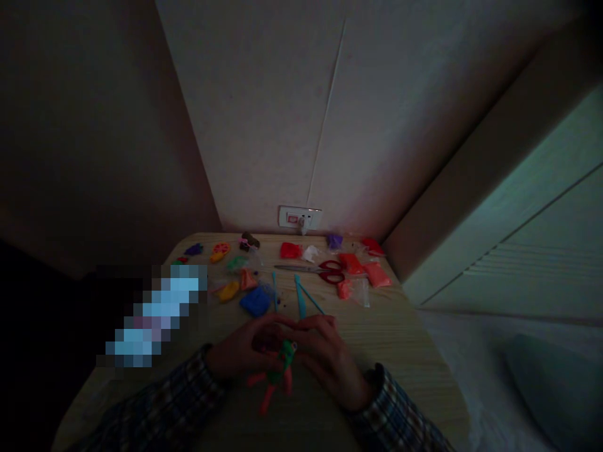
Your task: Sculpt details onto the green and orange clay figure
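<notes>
A small clay figure with a green body and head and pinkish-red limbs hangs between my hands, low in the head view. My left hand curls around its upper part, thumb and fingers closed on it. From the other side my right hand brings bent fingers against the figure's head, its fingertips meeting those of my left hand. The palms and part of the figure are in shadow. Just beyond my fingers lie turquoise modelling tools and a bag of blue clay.
Red-handled scissors lie mid-table. Bags of red clay, orange clay and yellow clay surround them. Small clay pieces sit at back left. A wall socket with a plug is behind. A pixelated bright patch covers the left edge.
</notes>
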Motion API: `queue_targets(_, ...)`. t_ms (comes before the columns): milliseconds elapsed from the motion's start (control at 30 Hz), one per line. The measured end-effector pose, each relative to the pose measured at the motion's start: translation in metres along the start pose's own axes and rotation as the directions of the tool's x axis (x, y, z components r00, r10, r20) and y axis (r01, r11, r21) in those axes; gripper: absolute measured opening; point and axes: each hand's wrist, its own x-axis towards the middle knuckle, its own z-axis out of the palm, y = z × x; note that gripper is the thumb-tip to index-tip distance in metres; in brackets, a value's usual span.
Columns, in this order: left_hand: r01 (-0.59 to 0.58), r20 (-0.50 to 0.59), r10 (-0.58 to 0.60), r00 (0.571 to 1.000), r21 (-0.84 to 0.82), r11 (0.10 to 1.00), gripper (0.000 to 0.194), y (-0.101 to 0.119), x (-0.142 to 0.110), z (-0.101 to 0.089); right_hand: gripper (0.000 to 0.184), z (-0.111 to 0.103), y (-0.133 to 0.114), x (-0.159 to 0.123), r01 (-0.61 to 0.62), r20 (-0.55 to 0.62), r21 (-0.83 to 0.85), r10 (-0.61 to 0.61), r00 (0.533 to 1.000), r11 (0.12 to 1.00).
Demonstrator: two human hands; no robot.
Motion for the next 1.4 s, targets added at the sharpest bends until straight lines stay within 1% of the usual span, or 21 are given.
queue_targets(67,-0.032,-0.035,0.032,0.999,-0.004,0.999,0.068,0.002,0.001,0.0,0.041,0.001,0.0,0.001,-0.02,-0.019,0.01,0.021,1.0,1.0)
queue_targets(167,-0.077,-0.099,0.077,0.992,0.007,0.997,0.064,0.008,0.0,0.001,0.036,0.002,0.001,0.002,-0.061,-0.082,0.024,0.062,0.995,0.998)
queue_targets(267,-0.103,-0.124,0.104,0.987,0.009,0.995,0.059,0.013,0.0,0.003,0.031,0.001,0.002,0.004,-0.087,-0.113,0.04,0.091,0.989,0.995)
queue_targets(400,-0.098,-0.117,0.095,0.989,-0.02,0.995,0.057,0.015,-0.001,0.005,0.026,-0.003,-0.001,0.004,-0.086,-0.096,0.068,0.093,0.991,0.994)
queue_targets(467,-0.083,-0.101,0.079,0.992,-0.038,0.996,0.059,0.013,0.0,0.005,0.027,-0.005,-0.003,0.004,-0.08,-0.083,0.095,0.088,0.993,0.992)
queue_targets(633,-0.053,-0.104,0.043,0.994,-0.101,0.993,0.063,0.005,0.002,0.002,0.035,-0.004,-0.005,0.004,-0.066,-0.025,0.133,0.069,0.997,0.989)
queue_targets(767,-0.046,-0.097,0.036,0.995,-0.105,0.993,0.064,-0.001,0.004,-0.001,0.045,-0.003,-0.003,0.003,-0.065,0.023,0.15,0.062,0.998,0.987)
queue_targets(833,-0.046,-0.088,0.036,0.995,-0.111,0.993,0.065,-0.003,0.005,-0.002,0.046,-0.003,-0.003,0.002,-0.08,0.042,0.142,0.075,0.996,0.987)
queue_targets(1033,-0.031,-0.06,0.024,0.998,-0.128,0.991,0.063,-0.003,0.004,-0.002,0.037,-0.003,-0.001,0.002,-0.086,0.03,0.148,0.082,0.996,0.985)
queue_targets(1233,-0.006,-0.052,-0.001,0.999,-0.13,0.991,0.062,-0.001,0.005,0.002,0.026,-0.006,-0.001,0.005,-0.105,-0.004,0.204,0.108,0.994,0.973)
queue_targets(1400,-0.014,-0.078,0.006,0.997,-0.097,0.995,0.062,0.0,0.006,0.005,0.023,-0.008,-0.002,0.007,-0.086,-0.044,0.266,0.101,0.994,0.96)
